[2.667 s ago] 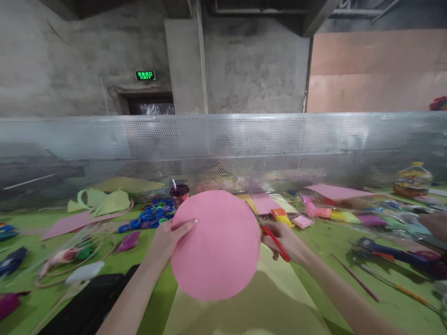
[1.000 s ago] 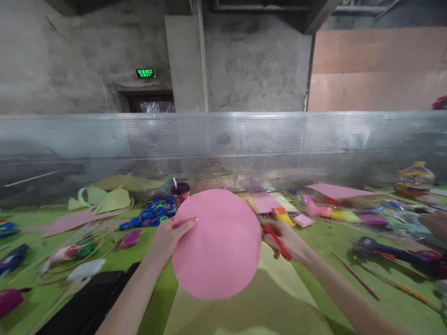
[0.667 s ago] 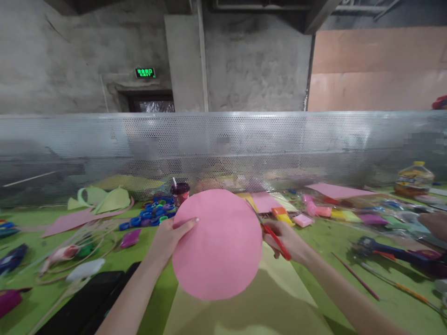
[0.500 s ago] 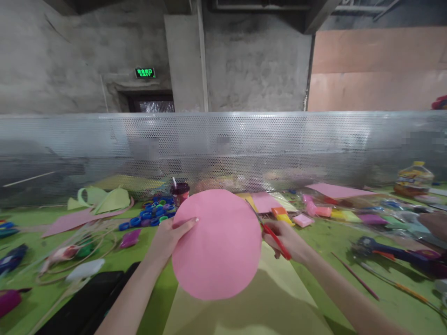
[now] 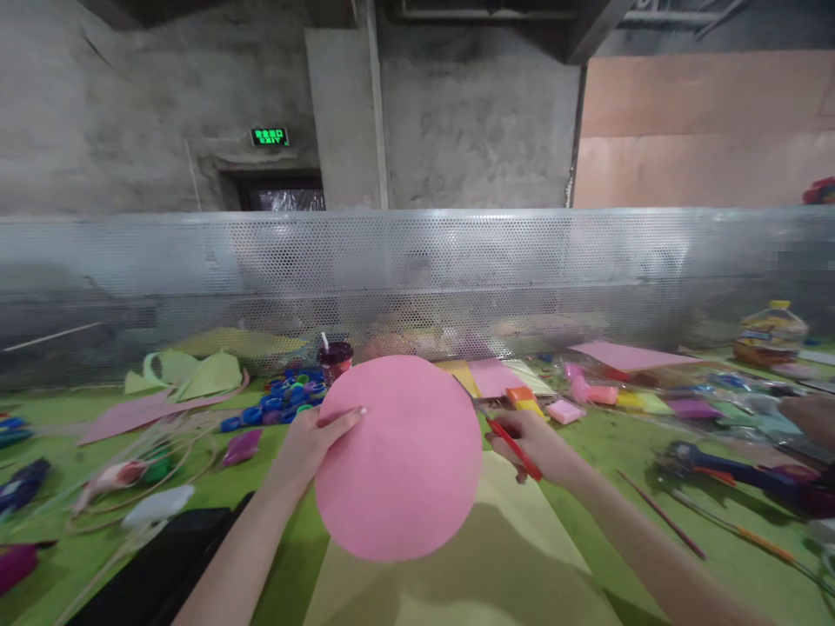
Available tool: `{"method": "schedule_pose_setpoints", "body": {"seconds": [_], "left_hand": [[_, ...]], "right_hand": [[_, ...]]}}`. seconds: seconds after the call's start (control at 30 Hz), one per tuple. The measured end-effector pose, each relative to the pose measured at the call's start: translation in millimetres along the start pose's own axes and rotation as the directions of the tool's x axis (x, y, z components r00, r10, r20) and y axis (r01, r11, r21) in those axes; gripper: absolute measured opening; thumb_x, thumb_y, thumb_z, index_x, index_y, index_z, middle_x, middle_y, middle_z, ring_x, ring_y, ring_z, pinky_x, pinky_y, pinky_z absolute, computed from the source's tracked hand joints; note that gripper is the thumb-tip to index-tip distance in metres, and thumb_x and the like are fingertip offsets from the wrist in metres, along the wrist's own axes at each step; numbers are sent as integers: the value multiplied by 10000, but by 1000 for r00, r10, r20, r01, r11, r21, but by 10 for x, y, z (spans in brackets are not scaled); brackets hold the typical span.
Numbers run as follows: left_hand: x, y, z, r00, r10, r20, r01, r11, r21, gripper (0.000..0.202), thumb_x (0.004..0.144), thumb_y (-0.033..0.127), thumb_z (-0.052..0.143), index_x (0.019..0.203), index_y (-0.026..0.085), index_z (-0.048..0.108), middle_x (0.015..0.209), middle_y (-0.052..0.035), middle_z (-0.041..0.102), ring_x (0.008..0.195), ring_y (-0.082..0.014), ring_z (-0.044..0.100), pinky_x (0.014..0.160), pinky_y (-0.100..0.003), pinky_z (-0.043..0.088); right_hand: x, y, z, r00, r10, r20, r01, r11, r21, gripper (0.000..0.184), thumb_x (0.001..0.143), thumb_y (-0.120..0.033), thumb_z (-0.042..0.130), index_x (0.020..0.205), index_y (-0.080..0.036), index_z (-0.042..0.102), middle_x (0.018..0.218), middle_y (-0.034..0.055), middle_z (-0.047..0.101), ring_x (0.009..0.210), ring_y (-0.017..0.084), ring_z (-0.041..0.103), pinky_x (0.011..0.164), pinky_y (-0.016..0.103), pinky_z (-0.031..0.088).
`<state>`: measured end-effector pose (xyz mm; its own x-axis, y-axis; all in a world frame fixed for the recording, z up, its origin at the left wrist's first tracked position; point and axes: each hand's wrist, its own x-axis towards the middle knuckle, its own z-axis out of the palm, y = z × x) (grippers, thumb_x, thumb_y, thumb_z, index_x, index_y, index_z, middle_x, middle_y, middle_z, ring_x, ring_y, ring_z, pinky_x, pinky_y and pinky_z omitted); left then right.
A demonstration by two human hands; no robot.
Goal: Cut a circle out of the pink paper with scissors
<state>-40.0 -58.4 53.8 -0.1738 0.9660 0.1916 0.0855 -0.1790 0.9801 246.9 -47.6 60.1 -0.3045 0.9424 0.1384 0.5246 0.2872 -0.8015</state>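
A round disc of pink paper [image 5: 404,478] is held up in front of me. My left hand [image 5: 323,439] pinches its upper left edge, thumb on the front and the other fingers hidden behind. Red-handled scissors [image 5: 515,448] are in my right hand [image 5: 528,443], its fingers wrapped round the handles. Their blades lie along the disc's upper right edge. Under the disc, a large pale yellow sheet [image 5: 502,556] lies on the green tabletop.
Blue bottle caps [image 5: 274,404] and a lidded cup [image 5: 336,358] stand behind the disc. A black case [image 5: 163,565] lies at front left. Coloured clay packets [image 5: 564,411], a glue gun [image 5: 737,474] and another person's hand [image 5: 809,417] are to the right. A perforated metal screen [image 5: 417,269] spans the back.
The pink disc and my left hand have shifted slightly left. My right hand keeps hold of the scissors, and their blades show a little more along the disc's edge.
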Motion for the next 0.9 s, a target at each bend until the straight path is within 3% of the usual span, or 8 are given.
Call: {"method": "schedule_pose_setpoints", "body": {"seconds": [0.37, 0.9], "left_hand": [[-7, 13, 44, 999, 17, -46, -19, 999, -39, 407, 585, 420, 686, 857, 117, 674, 835, -95, 704, 716, -246, 655, 625, -310, 513], [20, -52, 86, 998, 18, -55, -25, 992, -126, 378, 609, 399, 692, 864, 124, 656, 847, -92, 697, 703, -228, 648, 630, -306, 503]], "right_hand": [[-13, -74, 33, 997, 3, -76, 4, 996, 89, 147, 664, -257, 458, 576, -185, 365, 446, -94, 363, 345, 62, 443, 353, 211, 426], [3, -24, 93, 999, -30, -26, 33, 991, 132, 51, 659, -214, 430, 669, -167, 445, 444, -96, 396, 346, 65, 453, 355, 197, 436]]}}
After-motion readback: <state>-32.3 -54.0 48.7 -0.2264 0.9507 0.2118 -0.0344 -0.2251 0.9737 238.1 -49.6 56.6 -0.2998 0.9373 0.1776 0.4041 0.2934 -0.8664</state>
